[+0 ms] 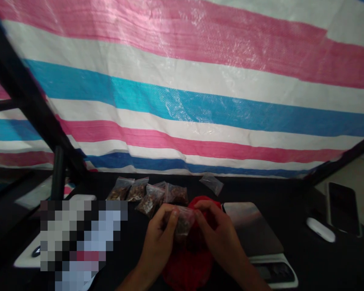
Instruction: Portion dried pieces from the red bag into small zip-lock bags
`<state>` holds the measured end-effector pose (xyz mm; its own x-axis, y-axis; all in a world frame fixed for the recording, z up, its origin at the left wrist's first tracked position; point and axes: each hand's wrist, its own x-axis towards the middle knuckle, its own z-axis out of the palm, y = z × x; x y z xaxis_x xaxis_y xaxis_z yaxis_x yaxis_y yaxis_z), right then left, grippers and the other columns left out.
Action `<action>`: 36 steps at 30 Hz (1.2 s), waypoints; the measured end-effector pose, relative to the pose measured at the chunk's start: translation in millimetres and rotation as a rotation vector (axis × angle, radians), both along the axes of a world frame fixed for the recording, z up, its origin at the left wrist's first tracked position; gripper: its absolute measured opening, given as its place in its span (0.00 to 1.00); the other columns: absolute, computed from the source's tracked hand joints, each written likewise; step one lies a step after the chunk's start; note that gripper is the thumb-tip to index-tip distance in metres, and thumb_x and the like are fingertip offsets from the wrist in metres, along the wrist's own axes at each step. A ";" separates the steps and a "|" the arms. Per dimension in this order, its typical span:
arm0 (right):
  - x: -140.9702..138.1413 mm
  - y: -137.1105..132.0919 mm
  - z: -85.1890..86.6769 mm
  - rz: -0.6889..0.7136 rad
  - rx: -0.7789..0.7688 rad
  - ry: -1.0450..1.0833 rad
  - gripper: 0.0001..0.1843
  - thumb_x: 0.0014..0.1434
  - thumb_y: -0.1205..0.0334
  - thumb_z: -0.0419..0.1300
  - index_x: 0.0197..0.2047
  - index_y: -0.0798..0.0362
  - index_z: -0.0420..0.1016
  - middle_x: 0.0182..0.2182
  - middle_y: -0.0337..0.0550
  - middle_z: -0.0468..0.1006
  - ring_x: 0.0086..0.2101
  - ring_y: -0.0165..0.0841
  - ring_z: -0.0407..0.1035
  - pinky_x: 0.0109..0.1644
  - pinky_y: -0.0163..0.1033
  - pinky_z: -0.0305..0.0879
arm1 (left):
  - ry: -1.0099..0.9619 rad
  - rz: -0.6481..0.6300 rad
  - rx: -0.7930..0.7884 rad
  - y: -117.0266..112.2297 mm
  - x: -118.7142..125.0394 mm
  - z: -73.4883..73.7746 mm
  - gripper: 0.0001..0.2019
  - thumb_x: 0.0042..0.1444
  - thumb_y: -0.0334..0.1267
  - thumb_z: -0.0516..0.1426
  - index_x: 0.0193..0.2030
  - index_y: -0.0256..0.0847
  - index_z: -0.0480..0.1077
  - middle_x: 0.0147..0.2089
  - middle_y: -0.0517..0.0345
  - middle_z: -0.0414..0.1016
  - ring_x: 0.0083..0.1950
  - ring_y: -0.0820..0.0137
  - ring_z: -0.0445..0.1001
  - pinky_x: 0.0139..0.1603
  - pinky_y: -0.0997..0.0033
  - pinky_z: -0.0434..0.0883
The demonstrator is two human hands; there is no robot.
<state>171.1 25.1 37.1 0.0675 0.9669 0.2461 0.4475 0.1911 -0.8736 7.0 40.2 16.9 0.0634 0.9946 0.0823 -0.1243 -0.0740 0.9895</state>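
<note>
Near the lower middle of the frame, a small clear bag (184,226) is held up between the left hand (164,226) and the right hand (214,224). The left thumb and fingers are closed on its upper left edge, while the right thumb and forefinger come close together at its upper right corner, pinching it with almost no gap. Dark contents show in its lower part, so I judge the filling of this one to be done; the light is too dim to tell whether its top is sealed. Behind the left hand, just left of centre, a cluster of filled bags (150,201) lies on the black table (129,246), holding brownish dried pieces, and these look finished. A flat bag (212,184), lying apart above the right hand, looks unfilled, so at least that one appears left to do. A red bag (188,268) spreads beneath both hands at the bottom centre. Right of it, at lower right, sits a scale (250,226) with nothing on its plate; farther right lie a white case (320,229) and a phone (343,208).
</note>
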 end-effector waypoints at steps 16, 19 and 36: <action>-1.4 -2.9 -2.6 0.095 0.074 -0.109 0.06 0.66 0.59 0.58 0.37 0.47 0.73 0.34 0.38 0.77 0.38 0.37 0.70 0.45 0.40 0.63 | 0.001 -0.098 0.002 1.5 -1.4 -2.4 0.20 0.62 0.57 0.57 0.34 0.41 0.73 0.28 0.62 0.74 0.29 0.71 0.72 0.30 0.76 0.70; -1.8 -3.3 -3.2 0.093 0.088 -0.112 0.06 0.65 0.61 0.57 0.35 0.48 0.71 0.33 0.37 0.76 0.36 0.36 0.70 0.43 0.40 0.63 | -0.002 -0.133 0.002 0.9 -1.3 -3.9 0.18 0.63 0.56 0.57 0.37 0.41 0.73 0.30 0.61 0.76 0.31 0.70 0.74 0.31 0.76 0.71; -6.3 -5.3 -0.9 0.089 0.146 -0.122 0.05 0.66 0.62 0.58 0.37 0.48 0.74 0.35 0.39 0.79 0.38 0.36 0.71 0.44 0.39 0.64 | 0.130 -0.184 0.050 -1.3 -2.2 -2.9 0.13 0.64 0.48 0.58 0.39 0.42 0.78 0.37 0.57 0.82 0.39 0.65 0.79 0.40 0.73 0.74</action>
